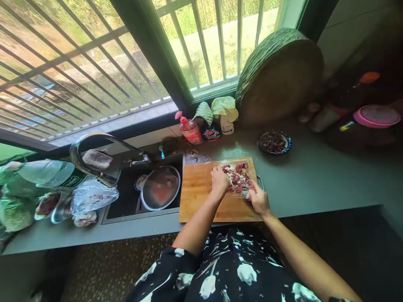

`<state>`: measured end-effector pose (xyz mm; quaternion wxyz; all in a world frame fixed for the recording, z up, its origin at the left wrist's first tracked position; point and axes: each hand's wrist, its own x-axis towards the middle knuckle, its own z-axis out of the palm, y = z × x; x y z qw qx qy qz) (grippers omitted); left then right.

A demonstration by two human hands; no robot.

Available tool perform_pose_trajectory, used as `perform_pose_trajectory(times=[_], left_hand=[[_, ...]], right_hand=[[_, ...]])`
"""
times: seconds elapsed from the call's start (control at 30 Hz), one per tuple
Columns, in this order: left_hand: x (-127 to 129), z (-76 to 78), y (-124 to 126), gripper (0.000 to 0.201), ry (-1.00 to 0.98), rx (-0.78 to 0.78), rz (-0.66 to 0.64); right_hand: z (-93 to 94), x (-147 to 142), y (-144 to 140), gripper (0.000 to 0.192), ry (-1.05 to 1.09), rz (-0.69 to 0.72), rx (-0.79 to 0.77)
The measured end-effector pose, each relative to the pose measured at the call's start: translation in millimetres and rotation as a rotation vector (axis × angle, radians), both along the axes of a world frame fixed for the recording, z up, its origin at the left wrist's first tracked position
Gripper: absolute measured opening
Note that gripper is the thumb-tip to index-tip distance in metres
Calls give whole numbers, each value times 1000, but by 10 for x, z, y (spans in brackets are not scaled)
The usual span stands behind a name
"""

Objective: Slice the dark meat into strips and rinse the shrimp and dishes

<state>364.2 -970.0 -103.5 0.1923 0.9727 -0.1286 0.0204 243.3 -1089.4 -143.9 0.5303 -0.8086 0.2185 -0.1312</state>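
Bright daylight comes in through a window with bars (220,37) behind a long grey counter (315,180). On it lies a wooden board (195,184), and on the board is a clear tray (236,194) with small red bits (241,177) in it (they look like meat). The left hand (219,181) is bent over the left end of the tray with its fingers curled, and I cannot tell if it grips the tray or just touches it. The right hand (260,200) is partly closed and holds the right side of the tray, near the front corner.

Lots of things are close by. To the left is a sink (126,197), with a big round bowl (143,197) in it near the board, and a shiny tap (88,142) curves by it. Behind the board stand a red soap bottle (192,133) and a white bottle (227,128) with a pale cloth (225,107) on top. A very big round block (280,79) stands up on its edge by the window, and near it is a dish (288,147) of dark food.

The board's front edge is very near the front edge of the counter. Its left edge is beside the sink. The most room is on the right, where grey counter stretches out in front of the dish
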Motion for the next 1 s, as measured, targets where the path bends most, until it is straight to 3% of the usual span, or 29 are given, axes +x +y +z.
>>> perform_pose_trajectory(times=[0.17, 0.33, 0.43, 0.6, 0.7, 0.77, 0.9, 1.0], left_hand=[[-106, 100, -224, 23, 31, -108, -376], [-156, 209, -372, 32, -94, -166, -527], [-176, 228, -428, 44, -104, -108, -669], [-145, 247, -410, 44, -21, 19, -661], [-49, 263, -298, 35, 119, 28, -810], [24, 281, -195, 31, 188, -26, -841], [98, 338, 9, 26, 125, -180, -640], [37, 354, 106, 17, 72, -152, -643]], right_hand=[[-3, -37, -121, 52, -12, -4, -6], [44, -68, -192, 50, -50, 39, -15], [100, -87, -175, 49, -62, 59, -31], [139, -130, -140, 49, -74, 64, -49], [115, -156, -163, 49, -55, 30, -50], [95, -168, -182, 49, -44, 19, -63], [84, -188, -178, 50, -34, -5, -87], [114, -209, -139, 50, -32, -4, -97]])
